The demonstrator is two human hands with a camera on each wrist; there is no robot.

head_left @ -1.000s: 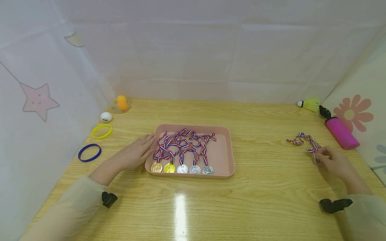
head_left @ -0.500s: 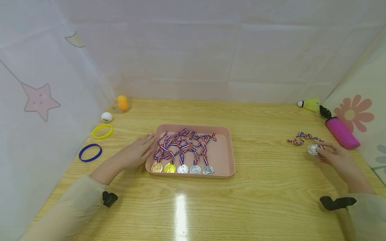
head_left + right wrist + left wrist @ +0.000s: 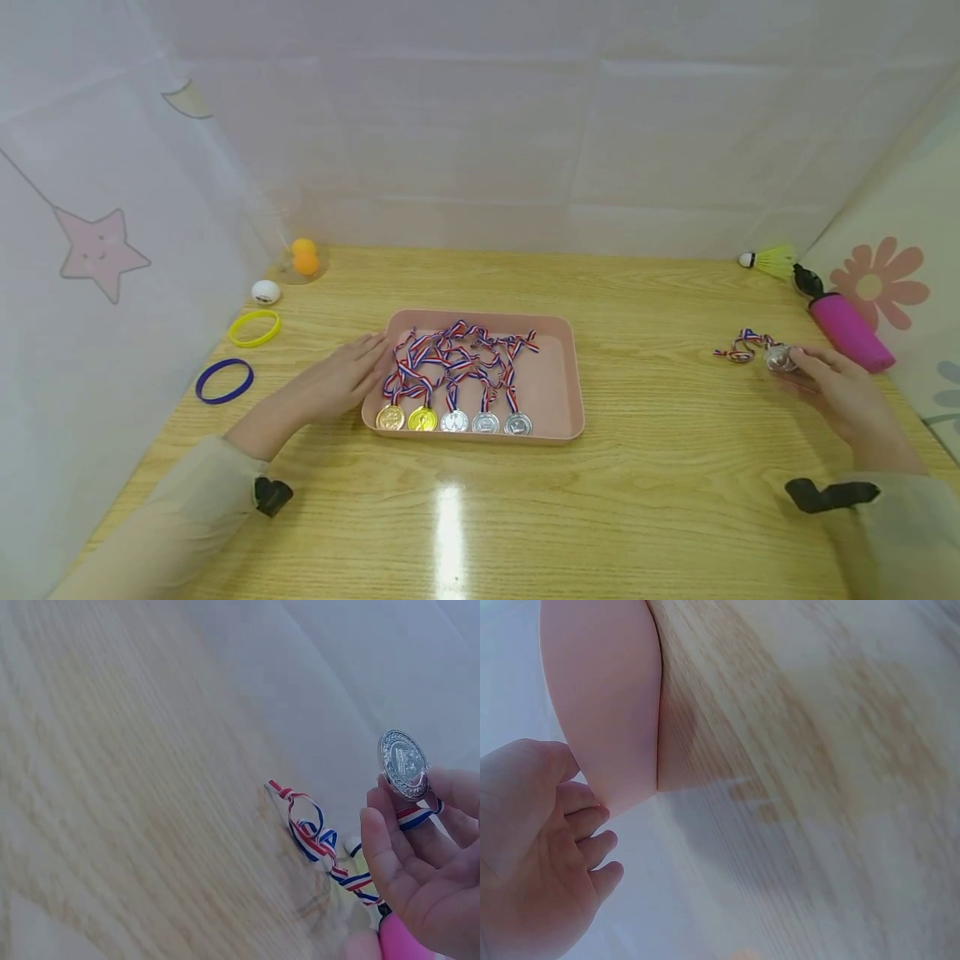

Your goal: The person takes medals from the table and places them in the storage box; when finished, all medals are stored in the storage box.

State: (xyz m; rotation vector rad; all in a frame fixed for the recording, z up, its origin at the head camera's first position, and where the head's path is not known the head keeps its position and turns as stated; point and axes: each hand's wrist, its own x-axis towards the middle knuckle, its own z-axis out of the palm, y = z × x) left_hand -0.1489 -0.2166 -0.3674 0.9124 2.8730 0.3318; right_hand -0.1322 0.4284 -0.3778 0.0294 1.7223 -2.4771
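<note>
Silver round medal [image 3: 403, 765] on a striped ribbon [image 3: 315, 838] is pinched upright in the right hand [image 3: 840, 392], far right of the pink plastic tray [image 3: 558, 375]; the left hand [image 3: 337, 379] lies flat, fingers straight, touching the tray's left rim.

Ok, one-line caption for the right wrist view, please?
Right hand pinches a silver medal upright, its striped ribbon trailing onto the wooden table.
</note>
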